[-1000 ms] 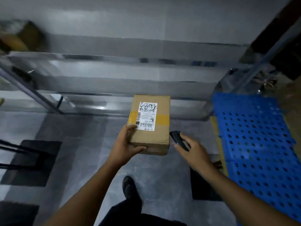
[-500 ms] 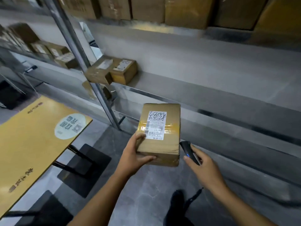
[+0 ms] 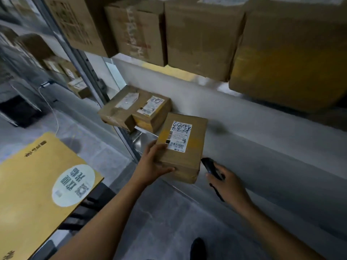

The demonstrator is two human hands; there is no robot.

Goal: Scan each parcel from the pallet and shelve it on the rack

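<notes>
**Inspector:** As you stood at the rack, what did each hand have?

**Handler:** My left hand [image 3: 154, 164] was clamped on the near left corner of the parcel [image 3: 182, 147], with the thumb across the end face and the fingers over the top edge. My right hand [image 3: 228, 184] was wrapped round the scanner [image 3: 211, 167], just beside the parcel's right corner and not touching it.

**Inspector:** Where was the parcel?

**Handler:** It was at the front lip of the lower shelf [image 3: 262, 128], label [image 3: 179, 136] up, with its near end overhanging the edge. I could not tell whether the far end rested on the shelf or hung just above it.

**Inspector:** Hazards?

**Handler:** I judged three.
- The load hung from one corner with nothing under the right side. If that grip loosened before the shelf took the weight, the parcel would likely roll right and drop to the floor.
- My right hand was taken up by the scanner, so it could not catch a fall.
- The two shelved parcels [image 3: 135, 107] sat near my left knuckles, one of them jutting past the upright [image 3: 84, 68]. A careless push inward could nudge it off.

**Inspector:** Anything else?

**Handler:** My fingertips lay against the barcode end of the label. Whether the scan was already done, I could not say. If it was not, they might block the read.
</notes>
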